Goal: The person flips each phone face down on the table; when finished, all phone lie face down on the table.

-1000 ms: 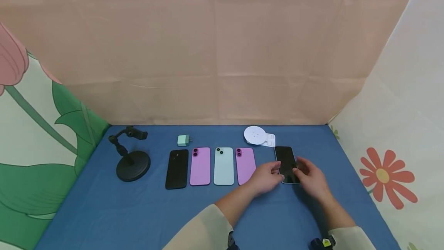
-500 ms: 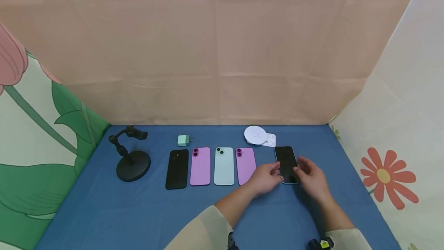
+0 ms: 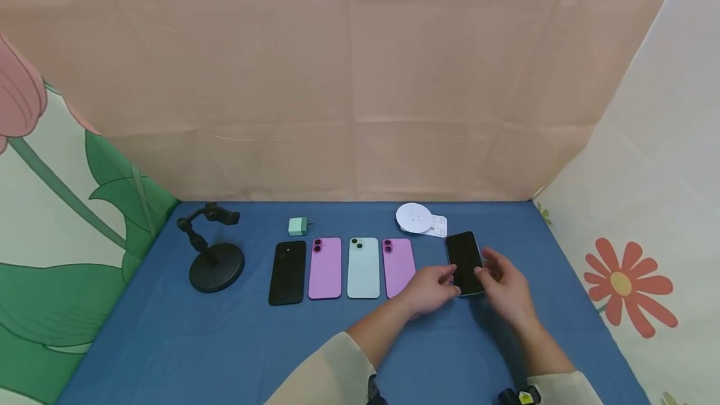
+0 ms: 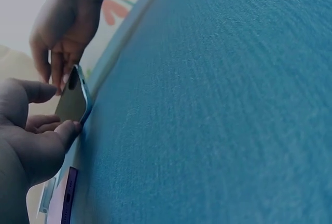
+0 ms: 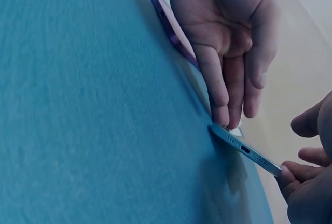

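Phone: glossy glass face, smooth metal edge. Table cover: matt blue woven cloth. Far backdrop: creased cloth. Stand: matt black plastic.

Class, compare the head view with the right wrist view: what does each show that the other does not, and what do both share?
Only the head view shows the black stand, green plug, white disc and black phone. Only the right wrist view shows the ports on the bottom edge of the screen-up phone, which is tilted up off the blue cloth. Both show the left hand and right hand pinching that phone.
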The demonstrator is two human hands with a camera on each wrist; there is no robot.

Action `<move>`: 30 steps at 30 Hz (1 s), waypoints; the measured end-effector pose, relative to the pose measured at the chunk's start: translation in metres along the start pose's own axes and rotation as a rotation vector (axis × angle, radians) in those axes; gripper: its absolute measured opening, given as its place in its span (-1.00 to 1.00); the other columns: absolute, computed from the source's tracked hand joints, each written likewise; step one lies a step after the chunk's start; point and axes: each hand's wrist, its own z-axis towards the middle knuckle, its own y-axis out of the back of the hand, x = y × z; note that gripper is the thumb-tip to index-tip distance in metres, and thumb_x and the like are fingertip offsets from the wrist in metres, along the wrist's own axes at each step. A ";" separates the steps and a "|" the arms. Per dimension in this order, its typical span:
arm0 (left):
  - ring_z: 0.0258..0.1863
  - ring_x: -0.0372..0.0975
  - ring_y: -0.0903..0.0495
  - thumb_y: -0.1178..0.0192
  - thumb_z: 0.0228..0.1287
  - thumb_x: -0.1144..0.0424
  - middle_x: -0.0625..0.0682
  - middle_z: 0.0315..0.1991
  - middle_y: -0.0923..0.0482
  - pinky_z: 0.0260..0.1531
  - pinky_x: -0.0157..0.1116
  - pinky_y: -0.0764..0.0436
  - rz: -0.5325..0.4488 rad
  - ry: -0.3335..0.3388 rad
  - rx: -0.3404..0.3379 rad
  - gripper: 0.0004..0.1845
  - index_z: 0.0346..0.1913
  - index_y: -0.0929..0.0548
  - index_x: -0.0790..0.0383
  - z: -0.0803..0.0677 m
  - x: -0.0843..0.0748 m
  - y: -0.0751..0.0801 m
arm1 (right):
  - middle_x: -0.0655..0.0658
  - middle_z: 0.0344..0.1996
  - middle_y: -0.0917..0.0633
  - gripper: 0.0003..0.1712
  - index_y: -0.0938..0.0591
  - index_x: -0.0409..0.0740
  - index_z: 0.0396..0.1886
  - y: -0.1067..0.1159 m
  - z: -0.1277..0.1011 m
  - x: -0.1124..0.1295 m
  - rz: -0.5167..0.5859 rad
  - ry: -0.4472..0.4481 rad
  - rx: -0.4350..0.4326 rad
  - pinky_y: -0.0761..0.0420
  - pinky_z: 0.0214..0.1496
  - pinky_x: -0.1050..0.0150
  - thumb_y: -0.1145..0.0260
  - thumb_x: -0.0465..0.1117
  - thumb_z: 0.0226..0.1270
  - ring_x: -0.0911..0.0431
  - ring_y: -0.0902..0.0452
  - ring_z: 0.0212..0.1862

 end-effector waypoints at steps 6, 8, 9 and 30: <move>0.31 -0.33 -0.54 -0.33 0.42 0.15 -0.11 0.37 -0.55 0.31 -0.28 -0.51 -0.032 0.023 0.033 -0.42 0.46 -0.53 0.13 0.000 -0.001 0.002 | -0.34 0.34 -0.56 -0.37 -0.40 -0.20 0.53 -0.002 0.000 0.009 0.011 0.037 -0.008 -0.57 0.26 -0.03 -0.26 -0.15 0.56 -0.20 -0.53 0.33; 0.31 -0.32 -0.55 -0.33 0.42 0.15 -0.10 0.36 -0.56 0.31 -0.28 -0.51 -0.040 0.026 0.039 -0.42 0.45 -0.54 0.13 0.000 -0.001 0.003 | -0.34 0.32 -0.57 -0.38 -0.41 -0.19 0.52 -0.003 0.000 0.012 0.013 0.050 -0.006 -0.60 0.21 0.10 -0.27 -0.17 0.55 -0.20 -0.55 0.31; 0.31 -0.32 -0.55 -0.33 0.42 0.15 -0.09 0.36 -0.56 0.31 -0.27 -0.51 -0.047 0.026 0.042 -0.42 0.45 -0.54 0.14 0.000 -0.001 0.003 | -0.34 0.32 -0.58 -0.38 -0.41 -0.19 0.52 -0.003 0.000 0.013 0.011 0.056 -0.006 -0.61 0.18 0.17 -0.27 -0.18 0.54 -0.20 -0.56 0.30; 0.27 -0.24 -0.61 -0.22 0.50 0.25 0.01 0.29 -0.64 0.31 -0.10 -0.54 -0.205 0.039 -0.048 -0.52 0.43 -0.56 0.17 -0.002 -0.013 0.011 | -0.36 0.30 -0.57 -0.42 -0.42 -0.25 0.50 -0.008 -0.004 0.016 0.092 0.091 -0.003 -0.42 -0.04 0.71 -0.23 -0.29 0.54 -0.20 -0.58 0.25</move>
